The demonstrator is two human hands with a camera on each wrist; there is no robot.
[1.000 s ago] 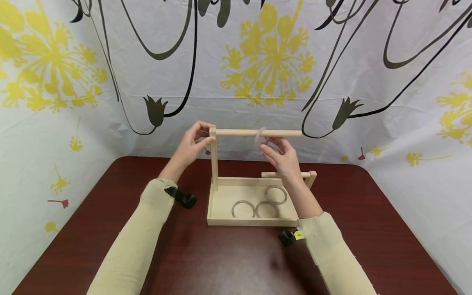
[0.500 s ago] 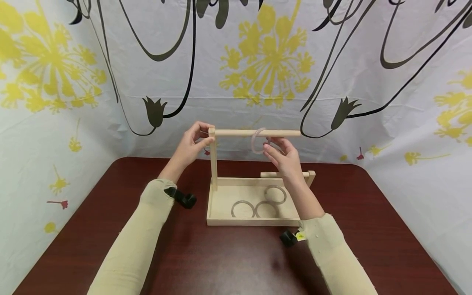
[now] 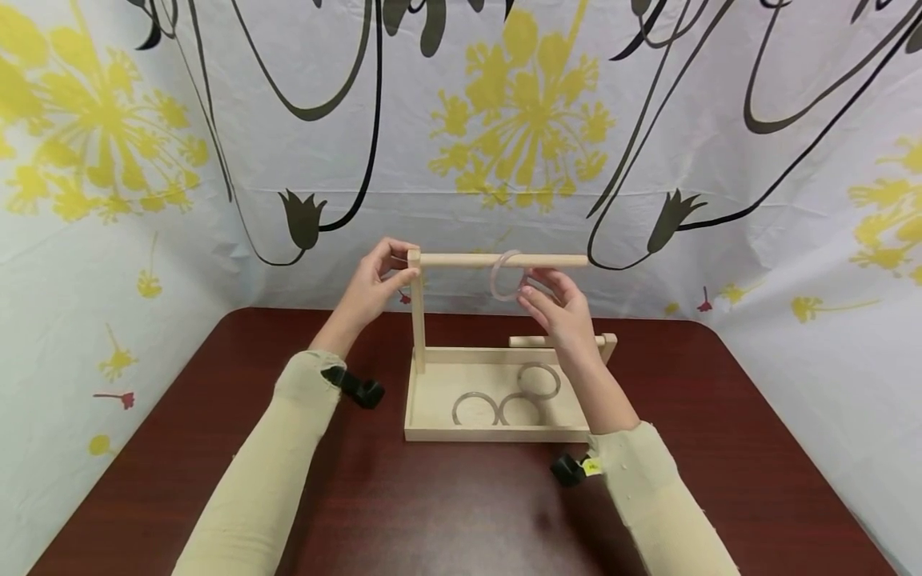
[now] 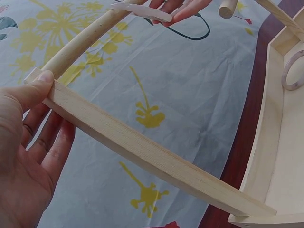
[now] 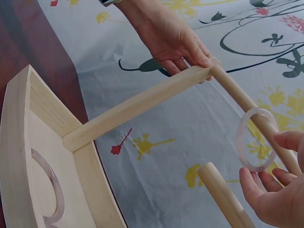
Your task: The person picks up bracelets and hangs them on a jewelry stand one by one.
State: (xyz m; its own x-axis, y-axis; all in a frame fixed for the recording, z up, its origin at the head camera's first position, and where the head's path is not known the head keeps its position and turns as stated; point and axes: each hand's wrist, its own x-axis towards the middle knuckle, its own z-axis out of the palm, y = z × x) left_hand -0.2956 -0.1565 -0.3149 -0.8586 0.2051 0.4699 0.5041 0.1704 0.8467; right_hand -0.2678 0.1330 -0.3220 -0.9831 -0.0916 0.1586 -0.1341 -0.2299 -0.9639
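Note:
A pale translucent ring (image 3: pixel 495 282) hangs around the long upper wooden rod (image 3: pixel 454 260), between its middle and its free end. My right hand (image 3: pixel 565 316) is at the ring's lower right edge, fingertips touching or very near it, with thumb and fingers spread apart in the right wrist view. At the rod's other end, my left hand (image 3: pixel 369 288) grips the top of the wooden post (image 4: pixel 142 142), its thumb on the near side and fingers behind. Several similar rings (image 3: pixel 475 394) lie in the shallow wooden tray (image 3: pixel 497 434) below.
A shorter, lower rod (image 3: pixel 529 342) points left from a short post (image 3: pixel 609 346) at the tray's right, partly behind my right forearm. The tray stands on a dark red table (image 3: pixel 346 480). A patterned cloth (image 3: pixel 461 160) hangs close behind.
The ring has shifted slightly left along the rod and turned to show more of its face, then stayed. My right hand has drawn slightly right and away from it. My left hand keeps its place.

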